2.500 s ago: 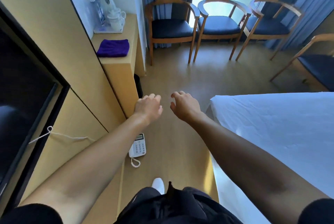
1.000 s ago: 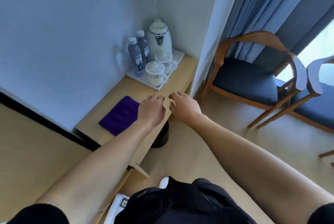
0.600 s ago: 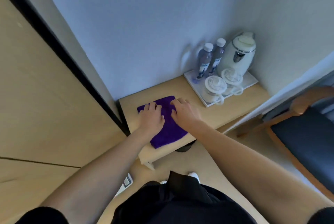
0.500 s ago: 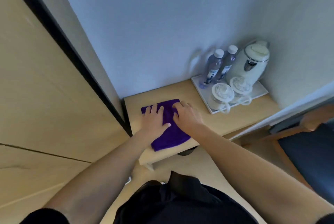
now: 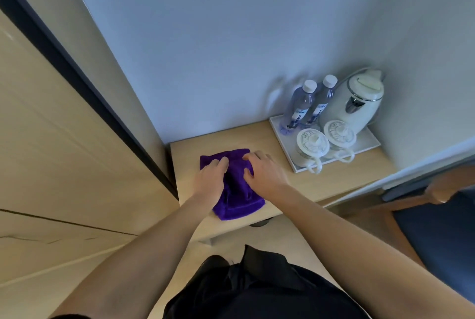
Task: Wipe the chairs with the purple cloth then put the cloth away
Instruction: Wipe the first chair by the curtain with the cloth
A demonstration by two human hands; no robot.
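The purple cloth lies on the light wooden side table, bunched up between my hands. My left hand is on its left half, fingers curled over the far edge and gripping the fabric. My right hand is on its right half, thumb and fingers pinching a fold. One wooden chair with a dark blue seat shows at the right edge, apart from both hands.
A white tray at the table's right end holds two water bottles, a white kettle and two lidded cups. The wall stands right behind. A wooden panel with a black edge is on the left.
I walked from the bed to the side table and both hands came down on the cloth. In the last half second the fingers curled and the flat cloth bunched up between them.
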